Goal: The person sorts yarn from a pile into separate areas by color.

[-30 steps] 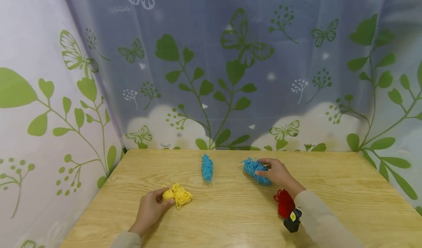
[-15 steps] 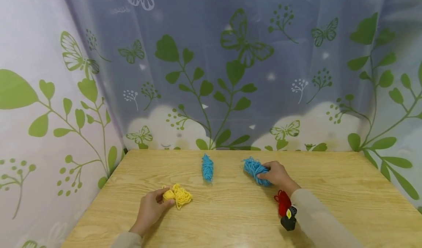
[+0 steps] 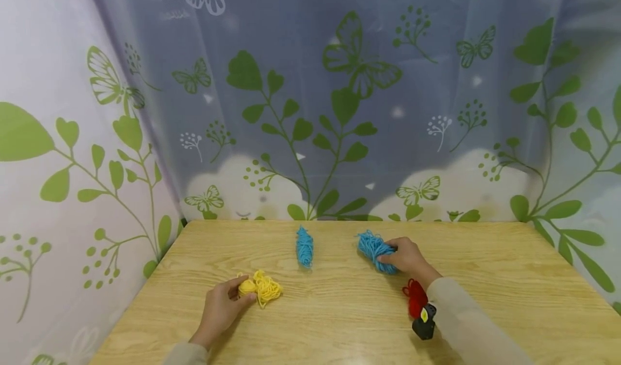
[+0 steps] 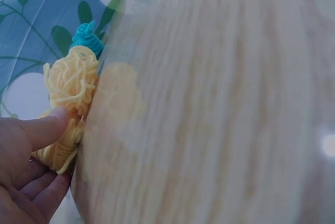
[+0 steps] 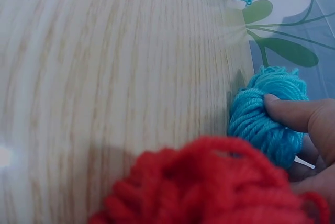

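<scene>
At the front left of the table, my left hand (image 3: 219,310) pinches one end of a yellow yarn bundle (image 3: 269,289) between thumb and fingers. The left wrist view shows the thumb on the near side of the yellow yarn (image 4: 73,80) and the fingers beneath. Farther right, my right hand (image 3: 411,258) grips a thick blue yarn skein (image 3: 372,248) by its right end; in the right wrist view the thumb presses into the blue strands (image 5: 261,114). A slimmer blue skein (image 3: 304,248) lies untouched near the back, between the hands.
A red yarn bundle (image 3: 416,297) lies by my right forearm, partly hidden behind the black wrist camera (image 3: 424,322). It looms large in the right wrist view. A patterned curtain (image 3: 310,111) hangs behind the wooden table (image 3: 330,322) and along its sides.
My right hand's fingers have closed in on the blue skein, and its wrist has shifted slightly left. The left hand and the yellow yarn look the same.
</scene>
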The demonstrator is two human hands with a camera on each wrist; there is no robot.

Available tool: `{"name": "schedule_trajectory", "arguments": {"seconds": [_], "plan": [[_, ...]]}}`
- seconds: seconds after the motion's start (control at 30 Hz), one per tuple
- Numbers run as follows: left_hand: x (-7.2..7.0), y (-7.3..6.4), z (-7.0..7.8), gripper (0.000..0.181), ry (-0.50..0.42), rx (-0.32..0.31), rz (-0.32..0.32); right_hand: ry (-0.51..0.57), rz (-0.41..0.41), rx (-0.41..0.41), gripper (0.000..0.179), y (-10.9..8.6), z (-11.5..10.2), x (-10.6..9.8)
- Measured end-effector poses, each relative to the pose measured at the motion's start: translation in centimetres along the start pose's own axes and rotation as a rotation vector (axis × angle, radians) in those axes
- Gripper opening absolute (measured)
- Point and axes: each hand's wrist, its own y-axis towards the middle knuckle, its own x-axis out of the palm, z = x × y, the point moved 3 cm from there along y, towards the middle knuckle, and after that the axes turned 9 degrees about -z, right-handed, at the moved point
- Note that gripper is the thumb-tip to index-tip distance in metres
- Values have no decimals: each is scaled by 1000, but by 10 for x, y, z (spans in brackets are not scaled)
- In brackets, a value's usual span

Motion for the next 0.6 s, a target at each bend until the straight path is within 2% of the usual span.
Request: {"name": "schedule_trajectory", "arguments": {"seconds": [0.2, 0.37, 0.47, 0.6], "plan": [[-1, 1, 0, 50, 13, 1, -16, 0, 3, 14, 47, 0, 2, 1], [-8, 5, 1, 54, 1, -8, -45, 4, -1, 12, 47, 2, 2, 2], [-17, 10, 9, 56, 14, -14, -72, -3, 2, 3, 45, 2, 0, 1], [-29, 23, 26, 56, 34, 3, -80, 0, 1, 8, 45, 1, -3, 0]]}}
